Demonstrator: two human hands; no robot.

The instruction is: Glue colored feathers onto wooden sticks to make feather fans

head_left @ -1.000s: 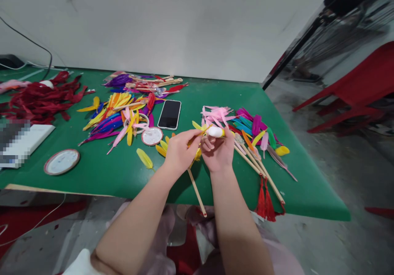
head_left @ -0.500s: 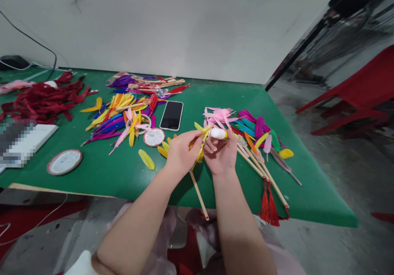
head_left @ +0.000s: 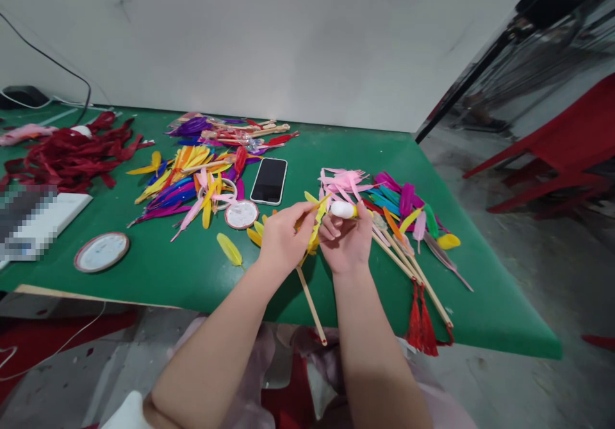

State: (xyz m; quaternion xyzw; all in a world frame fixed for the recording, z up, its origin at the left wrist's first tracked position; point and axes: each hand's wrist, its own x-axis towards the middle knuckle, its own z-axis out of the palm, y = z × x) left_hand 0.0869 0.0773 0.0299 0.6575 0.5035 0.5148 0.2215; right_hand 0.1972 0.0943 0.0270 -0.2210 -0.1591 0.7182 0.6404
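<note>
A thin yellow feather (head_left: pixel 323 202) is pinched between the fingertips of my left hand (head_left: pixel 284 238). My right hand (head_left: pixel 346 244) has its fingers wrapped round a small white bottle (head_left: pixel 342 209) with a yellow end, which lies sideways. Under and between the hands is a piece with yellow feathers, partly hidden, and its wooden stick (head_left: pixel 312 306) points toward me past the table edge. A loose yellow feather (head_left: pixel 229 250) lies left of my left hand. Pink feathers (head_left: pixel 343 180) lie just beyond the bottle.
On the green table (head_left: pixel 173 269) are a phone (head_left: pixel 269 181), round white discs (head_left: pixel 102 251), colourful feather bundles (head_left: pixel 175 189) and dark red ribbons (head_left: pixel 72 157). To the right are sticks with red tassels (head_left: pixel 421 320) and several feathers. A red chair (head_left: pixel 567 141) stands beyond.
The bottle in my right hand has shifted very slightly to the right. My left hand keeps the same pinch, and the view has moved a little.
</note>
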